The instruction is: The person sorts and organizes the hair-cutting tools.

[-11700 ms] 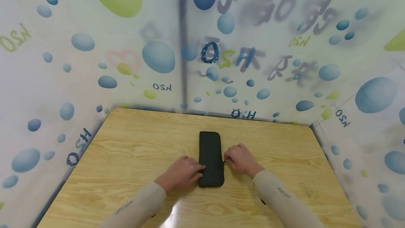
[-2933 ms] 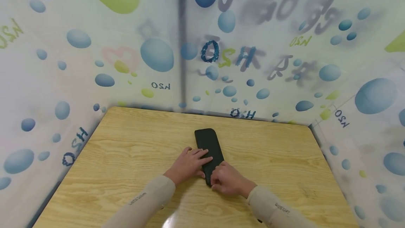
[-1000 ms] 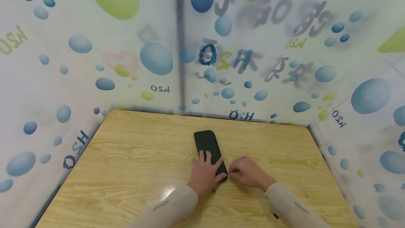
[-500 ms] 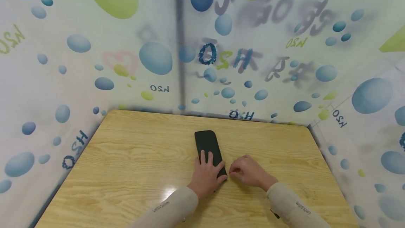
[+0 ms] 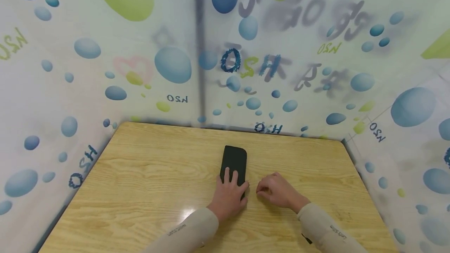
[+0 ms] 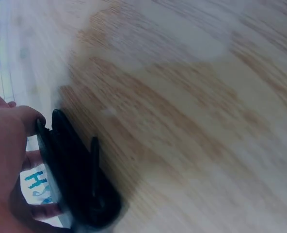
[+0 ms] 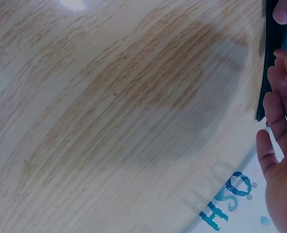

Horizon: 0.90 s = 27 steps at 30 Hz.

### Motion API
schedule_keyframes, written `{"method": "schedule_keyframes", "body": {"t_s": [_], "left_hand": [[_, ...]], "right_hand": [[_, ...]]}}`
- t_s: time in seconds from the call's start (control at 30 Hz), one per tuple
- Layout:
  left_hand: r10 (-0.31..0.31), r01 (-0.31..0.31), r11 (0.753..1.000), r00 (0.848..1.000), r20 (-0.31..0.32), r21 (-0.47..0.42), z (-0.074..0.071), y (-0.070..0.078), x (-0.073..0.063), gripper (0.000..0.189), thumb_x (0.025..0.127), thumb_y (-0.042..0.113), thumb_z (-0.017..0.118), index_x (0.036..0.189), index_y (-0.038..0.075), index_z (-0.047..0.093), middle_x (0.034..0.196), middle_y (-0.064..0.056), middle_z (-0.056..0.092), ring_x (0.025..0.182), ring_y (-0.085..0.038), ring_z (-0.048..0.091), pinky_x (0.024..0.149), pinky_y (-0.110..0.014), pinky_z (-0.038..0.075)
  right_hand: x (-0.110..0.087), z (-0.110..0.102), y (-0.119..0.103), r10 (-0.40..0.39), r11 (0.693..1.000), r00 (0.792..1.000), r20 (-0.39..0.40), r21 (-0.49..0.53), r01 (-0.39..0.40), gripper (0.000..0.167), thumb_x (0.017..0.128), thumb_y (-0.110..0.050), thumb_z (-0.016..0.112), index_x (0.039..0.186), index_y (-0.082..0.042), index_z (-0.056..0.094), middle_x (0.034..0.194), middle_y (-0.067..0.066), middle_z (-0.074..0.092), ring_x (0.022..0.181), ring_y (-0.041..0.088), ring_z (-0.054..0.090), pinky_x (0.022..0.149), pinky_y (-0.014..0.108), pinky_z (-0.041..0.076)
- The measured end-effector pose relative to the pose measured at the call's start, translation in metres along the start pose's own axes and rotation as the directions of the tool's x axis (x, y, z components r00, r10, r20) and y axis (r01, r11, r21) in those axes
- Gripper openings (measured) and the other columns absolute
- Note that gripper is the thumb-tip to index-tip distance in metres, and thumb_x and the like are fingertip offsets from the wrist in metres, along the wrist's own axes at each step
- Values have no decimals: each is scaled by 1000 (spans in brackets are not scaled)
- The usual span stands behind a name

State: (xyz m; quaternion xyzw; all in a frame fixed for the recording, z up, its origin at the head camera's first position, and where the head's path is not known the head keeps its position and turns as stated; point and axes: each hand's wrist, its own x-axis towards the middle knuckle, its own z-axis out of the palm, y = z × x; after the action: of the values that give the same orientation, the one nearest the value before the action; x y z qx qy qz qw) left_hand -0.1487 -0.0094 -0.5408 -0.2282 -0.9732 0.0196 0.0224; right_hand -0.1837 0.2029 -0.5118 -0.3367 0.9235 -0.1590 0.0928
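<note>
A slim black case [image 5: 235,157] with rounded corners lies on the wooden table in the head view. My left hand [image 5: 227,198] rests on its near half, fingers spread and fairly straight over the top and reaching its edges. In the left wrist view, the end of the black case [image 6: 80,179] shows a seam and a dark pull tab, with the left hand [image 6: 5,155] at its edge. To the right of the case, my right hand [image 5: 275,190] hovers beside it, fingers loosely curled around nothing. The right hand [image 7: 284,107] overlaps the case in the right wrist view.
The light wood table [image 5: 158,159] extends around both hands. Patterned walls [image 5: 175,65] with blue and green spots and lettering rise along its back and sides.
Over the last second the left hand has turned the case from a slant to nearly straight. Earlier, the right hand was at the case's edge; it is now slightly apart from it.
</note>
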Motion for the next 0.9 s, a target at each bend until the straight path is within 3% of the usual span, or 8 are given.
{"method": "schedule_keyframes", "body": {"t_s": [0.17,0.37,0.5,0.9], "left_hand": [[41,-41,999,999,-4,-9,2,-9,-2,48,90,49,56,135,34,48,143,-12,46,138,-42,40,102,-63,41],[81,-80,997,991,109,-13,-3,-18,1,63,92,46,54,148,23,38,151,-3,41,145,-30,33,111,-58,34],[114,-114,993,984,135,-8,-7,-22,2,64,94,44,54,150,19,38,154,0,39,146,-23,32,113,-55,33],[201,-199,980,970,137,-32,-16,-46,2,52,97,27,56,147,26,43,154,7,40,145,-17,34,112,-53,36]], "right_hand": [[-1,3,2,-14,1000,1000,-14,-17,14,5,90,-25,70,86,-26,73,84,-20,68,81,-2,59,86,40,44],[-2,5,4,-50,998,998,-40,-51,48,6,88,-23,71,84,-27,73,83,-19,68,78,-3,59,83,39,46],[-2,5,5,-50,997,998,-45,-54,48,6,89,-24,71,85,-28,72,83,-20,68,78,-3,58,85,40,47],[-1,3,6,-32,999,999,-26,-23,31,6,90,-24,69,86,-28,72,84,-20,67,79,-3,58,87,41,46]]}}
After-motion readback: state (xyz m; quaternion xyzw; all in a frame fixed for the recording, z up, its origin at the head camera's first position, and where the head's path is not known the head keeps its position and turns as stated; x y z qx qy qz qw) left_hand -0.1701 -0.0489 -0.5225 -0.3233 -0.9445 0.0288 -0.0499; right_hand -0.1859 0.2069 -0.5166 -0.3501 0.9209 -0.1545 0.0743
